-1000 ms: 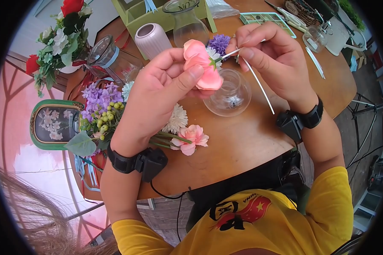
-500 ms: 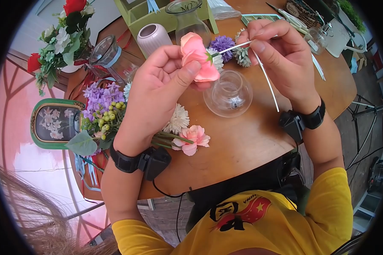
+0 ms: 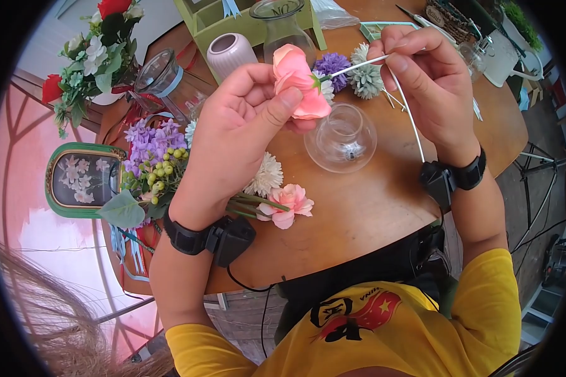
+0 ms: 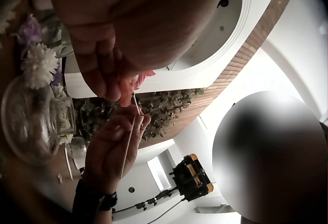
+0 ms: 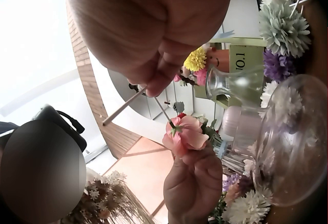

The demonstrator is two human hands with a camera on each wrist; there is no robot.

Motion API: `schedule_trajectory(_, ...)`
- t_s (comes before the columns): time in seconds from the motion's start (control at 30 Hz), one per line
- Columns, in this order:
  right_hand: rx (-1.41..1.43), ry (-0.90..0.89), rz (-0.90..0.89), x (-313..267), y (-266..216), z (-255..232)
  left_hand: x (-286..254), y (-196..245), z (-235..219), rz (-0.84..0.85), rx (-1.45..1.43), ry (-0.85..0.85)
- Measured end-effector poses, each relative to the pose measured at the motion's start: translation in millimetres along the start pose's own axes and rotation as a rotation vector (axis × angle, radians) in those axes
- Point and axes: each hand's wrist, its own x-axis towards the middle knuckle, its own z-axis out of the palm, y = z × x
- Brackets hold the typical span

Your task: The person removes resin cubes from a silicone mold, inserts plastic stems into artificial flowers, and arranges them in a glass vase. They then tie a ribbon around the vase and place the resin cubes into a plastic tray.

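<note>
My left hand (image 3: 242, 122) holds a pink artificial flower (image 3: 295, 88) by its head, thumb across the petals. A thin white stick (image 3: 364, 64) runs from the green base of the flower to my right hand (image 3: 430, 81). There, thumb and fingertips pinch it, and a second white length (image 3: 408, 113) slants down from the pinch toward the wrist. In the right wrist view the flower (image 5: 184, 134) shows its green underside, with the white stick (image 5: 163, 110) rising from it. Below the hands stands a small round clear glass vase (image 3: 341, 139).
Left of the vase lie a white flower (image 3: 264, 174), a pink flower (image 3: 286, 207), and purple blossoms with green berries (image 3: 160, 171). Behind are a pale ribbed vase (image 3: 231, 55), glass vases (image 3: 160, 75), purple (image 3: 333, 68) and grey-green flowers (image 3: 366, 72), and a green wooden box (image 3: 198, 28).
My right hand has drawn away to the right from the flower, so more of the white stick shows between the hands. My left hand still holds the flower in nearly the same spot.
</note>
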Motion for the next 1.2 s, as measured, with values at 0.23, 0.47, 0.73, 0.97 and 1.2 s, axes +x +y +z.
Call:
schedule_trajectory(0.23, -0.002, 0.006, -0.008, 0.8, -1.3, -3.0, -0.1, 0.3, -1.1, 0.001, -0.002, 0.001)
schedule_trajectory(0.47, -0.007, 0.012, 0.005, 1.3, -4.1, -1.7, 0.3, 0.1, -2.0, 0.011, 0.000, -0.007)
schedule_trajectory(0.73, 0.016, 0.015, -0.017, 2.6, -4.5, -7.2, 0.7, 1.2, -2.7, 0.001, 0.011, 0.004)
schedule_trajectory(0.97, 0.002, 0.021, -0.019, 2.9, -3.1, -12.5, 1.6, -1.7, -4.5, 0.004, -0.008, -0.002)
schedule_trajectory(1.2, -0.015, 0.044, -0.001, 1.8, -5.8, -12.8, 0.6, -1.2, -3.9, -0.007, -0.019, -0.005)
